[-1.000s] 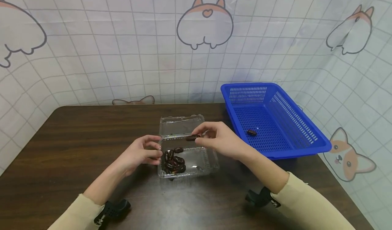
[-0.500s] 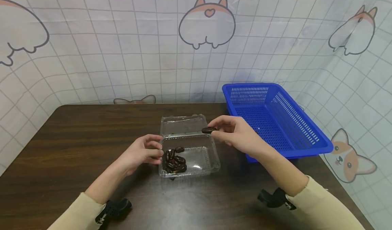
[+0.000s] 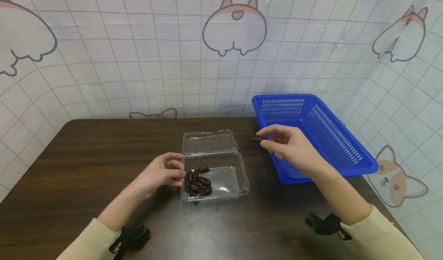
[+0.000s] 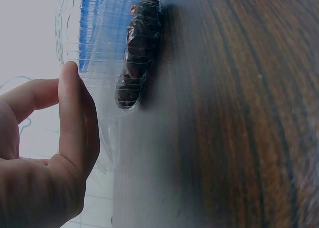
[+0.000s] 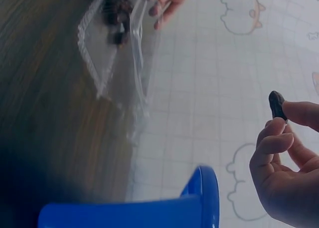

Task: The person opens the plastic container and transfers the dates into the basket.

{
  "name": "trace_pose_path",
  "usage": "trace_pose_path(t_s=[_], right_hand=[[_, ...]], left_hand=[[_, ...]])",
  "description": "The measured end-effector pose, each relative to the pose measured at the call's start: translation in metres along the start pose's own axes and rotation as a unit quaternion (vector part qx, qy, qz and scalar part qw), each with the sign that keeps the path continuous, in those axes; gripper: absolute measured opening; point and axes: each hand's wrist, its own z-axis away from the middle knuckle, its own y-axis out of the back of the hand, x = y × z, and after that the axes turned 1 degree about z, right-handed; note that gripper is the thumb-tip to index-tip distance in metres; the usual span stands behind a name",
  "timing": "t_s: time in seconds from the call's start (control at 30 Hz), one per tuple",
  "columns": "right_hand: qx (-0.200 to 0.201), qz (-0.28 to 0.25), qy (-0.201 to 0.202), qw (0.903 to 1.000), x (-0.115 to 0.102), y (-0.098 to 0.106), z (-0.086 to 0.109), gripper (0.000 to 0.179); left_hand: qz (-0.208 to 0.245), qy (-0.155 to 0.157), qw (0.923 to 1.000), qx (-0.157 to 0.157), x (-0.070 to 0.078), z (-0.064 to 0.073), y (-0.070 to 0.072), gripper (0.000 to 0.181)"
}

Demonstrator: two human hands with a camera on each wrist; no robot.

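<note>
My right hand [image 3: 294, 146] pinches one dark brown date [image 3: 255, 138] between thumb and fingertips, above the table by the left rim of the blue basket [image 3: 337, 135]. In the right wrist view the same date [image 5: 277, 106] stands out past the fingertips. A clear plastic box [image 3: 225, 181] lies with its lid [image 3: 209, 141] folded back behind it. Several glossy dates [image 3: 199, 184] are heaped in its left half. At the box's left edge, my left hand [image 3: 160, 173] holds the side with bent fingers and thumb. My right hand covers part of the basket's floor.
The dark wooden table [image 3: 104, 148] carries the box near its middle and the basket at its right back. A white gridded sheet [image 3: 155, 60] with cartoon dogs hangs behind and to the right.
My right hand has carried the date from above the box rightward to the basket's left rim. My left hand stays at the box. The date lying in the basket is now hidden.
</note>
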Motion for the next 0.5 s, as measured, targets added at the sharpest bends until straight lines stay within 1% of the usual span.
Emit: trace_pose_path(t_s=[0.17,0.5], right_hand=[[0.012,0.015,-0.001,0.9998,0.003,0.011,0.004,0.029],[0.034,0.011,-0.006,0.9994,0.012,0.028,0.012,0.033]], left_hand=[[-0.004,-0.001,1.0000,0.001,0.001,0.000,0.000,0.062],[0.000,-0.005,1.0000,-0.002,-0.001,0.001,0.001,0.061]])
